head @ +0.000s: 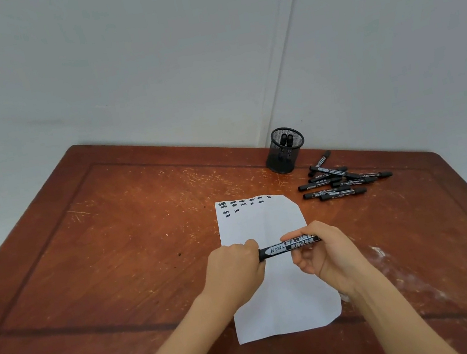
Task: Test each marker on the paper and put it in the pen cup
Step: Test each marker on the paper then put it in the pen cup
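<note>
A black marker (283,247) with white lettering lies level between both hands above the white paper (281,293). My left hand (233,270) is closed in a fist around the marker's left end, which it hides. My right hand (323,251) pinches the barrel's right part between thumb and fingers. Several black scribbles mark the paper's top edge (240,205). The black mesh pen cup (283,150) stands at the table's far edge with two markers inside. A pile of several black markers (342,181) lies to the right of the cup.
The worn red-brown wooden table (128,242) sits against a pale wall and into a corner at the back right. Its near edge runs under my forearms. White scuffs mark the right side (397,266).
</note>
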A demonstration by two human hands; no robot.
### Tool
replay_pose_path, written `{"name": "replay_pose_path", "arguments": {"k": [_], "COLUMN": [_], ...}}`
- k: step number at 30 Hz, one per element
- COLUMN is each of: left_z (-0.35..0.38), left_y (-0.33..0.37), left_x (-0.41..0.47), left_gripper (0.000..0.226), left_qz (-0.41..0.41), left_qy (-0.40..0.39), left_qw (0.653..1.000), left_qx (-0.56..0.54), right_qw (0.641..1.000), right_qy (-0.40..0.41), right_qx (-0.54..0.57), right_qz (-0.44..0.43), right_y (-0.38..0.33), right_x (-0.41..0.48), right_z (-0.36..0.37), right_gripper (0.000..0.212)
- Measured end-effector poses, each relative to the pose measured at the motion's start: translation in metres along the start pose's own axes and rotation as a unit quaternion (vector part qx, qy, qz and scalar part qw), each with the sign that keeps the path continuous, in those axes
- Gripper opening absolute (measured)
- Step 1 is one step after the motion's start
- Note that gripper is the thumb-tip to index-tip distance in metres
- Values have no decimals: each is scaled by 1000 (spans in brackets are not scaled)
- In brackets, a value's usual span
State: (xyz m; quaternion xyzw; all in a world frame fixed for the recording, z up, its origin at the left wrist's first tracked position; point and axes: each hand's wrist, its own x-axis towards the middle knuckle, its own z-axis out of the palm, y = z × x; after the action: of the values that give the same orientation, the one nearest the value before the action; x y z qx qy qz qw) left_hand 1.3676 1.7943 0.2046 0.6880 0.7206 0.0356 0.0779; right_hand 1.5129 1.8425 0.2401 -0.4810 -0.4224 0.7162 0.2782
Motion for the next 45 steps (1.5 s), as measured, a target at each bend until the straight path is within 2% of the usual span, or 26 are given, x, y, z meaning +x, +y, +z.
{"name": "replay_pose_path", "arguments": {"k": [3, 6, 9, 12, 14, 18, 20, 21, 22, 24, 25, 27, 29, 31, 35, 37, 38, 41, 43, 45], "left_z": [3, 9, 11, 8, 9, 19, 24, 28, 34, 53, 64, 80, 96, 106, 115, 120, 121, 121, 121, 121], "left_y": [1, 1, -3, -5, -5, -4, -6, -8, -11, -21, -27, -36, -45, -50, -55, -59, -60, -60, -60, -59], "left_x": [9, 21, 27, 24, 21, 23, 27, 28, 31, 36, 37, 35, 38, 40, 44, 45, 45, 45, 44, 44], "left_gripper": [16, 15, 19, 61, 76, 79, 75, 72, 67, 56, 53, 57, 66, 59, 61, 72, 76, 72, 60, 58], "left_qz": [-13, -26, 12, 49, 56, 46, 28, 15, 0, -25, -31, -30, -29, -22, -13, -18, -23, -21, -14, -10], "left_qy": [13, 38, 0, -79, -99, -87, -68, -51, -26, 14, 8, -7, 2, 12, -5, -21, -22, -38, -55, -56], "left_qw": [999, 989, 949, 909, 886, 821, 810, 820, 846, 933, 967, 995, 999, 1000, 1000, 1000, 999, 999, 998, 998], "left_qx": [-28, -144, -314, -407, -449, -563, -582, -570, -532, -359, -255, -96, -34, -12, 10, 9, 7, 8, 5, 12], "right_qw": [1000, 999, 996, 990, 986, 982, 979, 976, 975, 978, 978, 976, 976, 979, 994, 987, 982, 967, 959, 953], "right_qy": [8, 10, 34, 65, 81, 113, 143, 160, 172, 173, 169, 167, 166, 161, 91, 68, 65, 69, 77, 78], "right_qx": [-2, -18, -54, -91, -113, -115, -107, -105, -95, -37, -7, 34, 61, 54, -63, -141, -174, -245, -273, -293], "right_qz": [-5, -32, -63, -84, -92, -102, -102, -101, -101, -113, -122, -133, -130, -111, -15, 30, 39, 26, 18, 14], "right_y": [-1, -4, -6, -6, -6, -6, -11, -15, -20, -29, -33, -38, -37, -33, -25, -25, -26, -33, -38, -41], "right_x": [2, 4, 5, 7, 8, 12, 16, 18, 20, 23, 24, 27, 30, 33, 38, 41, 43, 45, 46, 47], "right_z": [-4, -8, -9, -11, -11, -10, -14, -16, -19, -26, -29, -34, -37, -41, -53, -59, -62, -70, -74, -80], "right_gripper": [43, 28, 15, 17, 18, 11, 9, 12, 14, 15, 15, 13, 13, 17, 19, 20, 27, 48, 51, 50]}}
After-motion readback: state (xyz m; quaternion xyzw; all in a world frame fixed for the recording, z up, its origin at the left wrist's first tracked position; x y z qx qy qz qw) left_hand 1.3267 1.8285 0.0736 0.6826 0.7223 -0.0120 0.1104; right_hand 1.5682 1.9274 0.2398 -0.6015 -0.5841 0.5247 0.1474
